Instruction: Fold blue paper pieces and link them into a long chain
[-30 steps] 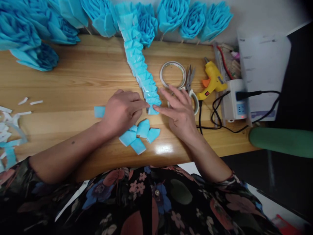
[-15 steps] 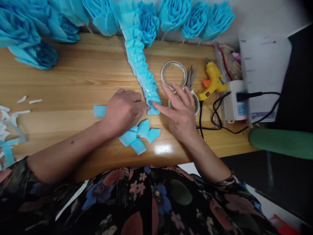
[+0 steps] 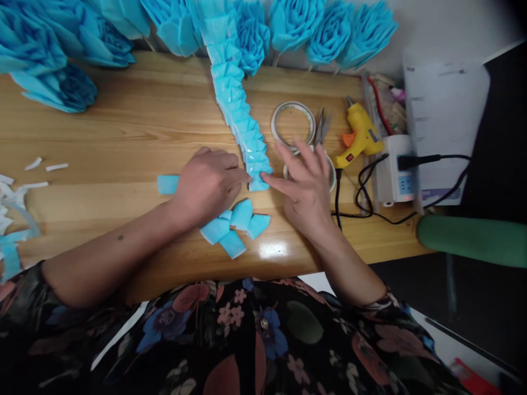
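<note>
A long strip of overlapping folded light-blue paper petals point(image 3: 233, 93) runs from the flowers at the top down to between my hands. My left hand point(image 3: 208, 184) is curled, its index finger reaching the left edge of the strip's near end; the inside of its grasp is hidden. On the other side, my right hand point(image 3: 307, 192) has its fingers spread, one fingertip touching the strip's right edge. Several loose blue petal pieces point(image 3: 233, 243) lie just below the hands. Another blue piece point(image 3: 167, 184) pokes out left of my left hand.
Blue paper flowers point(image 3: 296, 24) line the back. Right of the strip are a tape roll point(image 3: 275, 123), scissors point(image 3: 320, 127), a yellow glue gun point(image 3: 360, 134) with a black cord, and a white power strip point(image 3: 389, 173). Paper scraps point(image 3: 16, 203) lie left; a green cylindrical object point(image 3: 469, 241) sits right.
Both hands hold nearly the same places at the strip's near end. The right fingertip has shifted slightly to the right, towards the strip's edge. The view has tilted a little.
</note>
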